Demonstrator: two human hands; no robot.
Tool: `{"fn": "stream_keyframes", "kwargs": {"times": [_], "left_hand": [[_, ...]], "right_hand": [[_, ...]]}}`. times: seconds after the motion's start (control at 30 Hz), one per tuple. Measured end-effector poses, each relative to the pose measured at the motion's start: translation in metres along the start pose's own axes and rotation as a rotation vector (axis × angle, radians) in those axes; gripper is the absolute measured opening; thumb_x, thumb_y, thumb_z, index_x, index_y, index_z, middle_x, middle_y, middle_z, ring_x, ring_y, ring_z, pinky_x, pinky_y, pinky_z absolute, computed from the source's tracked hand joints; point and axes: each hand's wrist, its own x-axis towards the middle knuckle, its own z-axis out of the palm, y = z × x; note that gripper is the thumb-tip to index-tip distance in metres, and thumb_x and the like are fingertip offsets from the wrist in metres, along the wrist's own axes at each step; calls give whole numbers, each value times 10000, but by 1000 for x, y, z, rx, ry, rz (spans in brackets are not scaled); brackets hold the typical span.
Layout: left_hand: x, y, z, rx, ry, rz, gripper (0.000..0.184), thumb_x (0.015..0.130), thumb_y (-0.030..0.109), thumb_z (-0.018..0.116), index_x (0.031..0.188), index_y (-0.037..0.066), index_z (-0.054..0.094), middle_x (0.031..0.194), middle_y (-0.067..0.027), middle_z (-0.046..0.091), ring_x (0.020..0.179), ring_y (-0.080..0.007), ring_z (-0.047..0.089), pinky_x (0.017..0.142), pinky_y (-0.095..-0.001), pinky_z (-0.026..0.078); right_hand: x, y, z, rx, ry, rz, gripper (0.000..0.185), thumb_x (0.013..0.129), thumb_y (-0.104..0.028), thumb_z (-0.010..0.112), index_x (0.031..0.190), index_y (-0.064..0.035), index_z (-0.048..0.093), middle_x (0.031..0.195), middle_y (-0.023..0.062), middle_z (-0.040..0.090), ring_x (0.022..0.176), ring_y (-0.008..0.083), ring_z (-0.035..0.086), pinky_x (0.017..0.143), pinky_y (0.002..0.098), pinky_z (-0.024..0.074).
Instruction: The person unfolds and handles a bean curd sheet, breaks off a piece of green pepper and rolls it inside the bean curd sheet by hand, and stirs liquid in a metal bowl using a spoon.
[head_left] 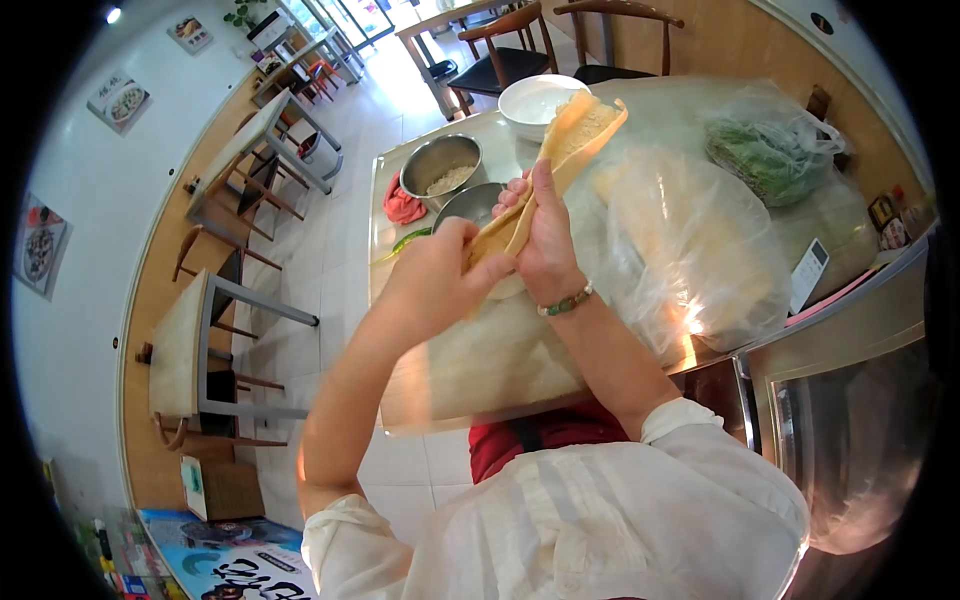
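Note:
Both of my hands are closed on a long, folded yellowish food sheet point(570, 140) that looks like tofu skin. It slants up to the right over the table, and pale, grainy stuff shows in its open upper end. My left hand point(430, 275) pinches the lower end, thumb on top. Wrapped around the middle is my right hand point(548, 235), with a beaded bracelet at the wrist. Behind the hands stand a steel bowl point(478, 205), partly hidden, and a steel pot point(440, 155) with pale, crumbly contents. A white bowl point(535, 100) stands beyond them.
Right of my hands lies a big clear plastic bag point(690, 240) of yellowish sheets. Behind it is a bag of greens point(770, 160). A red cloth point(403, 203) and something green point(410, 240) lie at the table's left edge. A white remote-like device point(808, 275) rests at right.

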Motion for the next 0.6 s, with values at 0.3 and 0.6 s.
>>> {"fn": "stream_keyframes", "kwargs": {"times": [0.3, 0.6], "left_hand": [[8, -7, 15, 120, 47, 138, 348, 762, 98, 697, 965, 26, 424, 807, -191, 602, 763, -383, 601, 661, -412, 473], [15, -28, -24, -136, 12, 129, 252, 793, 49, 655, 928, 53, 444, 700, -22, 491, 627, -97, 466, 548, -266, 385]], "right_hand": [[1, 1, -1, -18, -57, -57, 360, 851, -423, 671, 842, -137, 452, 701, -21, 461, 642, 106, 466, 605, 260, 437], [-8, -14, 38, 8, -149, -14, 427, 864, -448, 640, 1075, -109, 488, 918, 43, 547, 836, 183, 557, 799, 353, 496]]}}
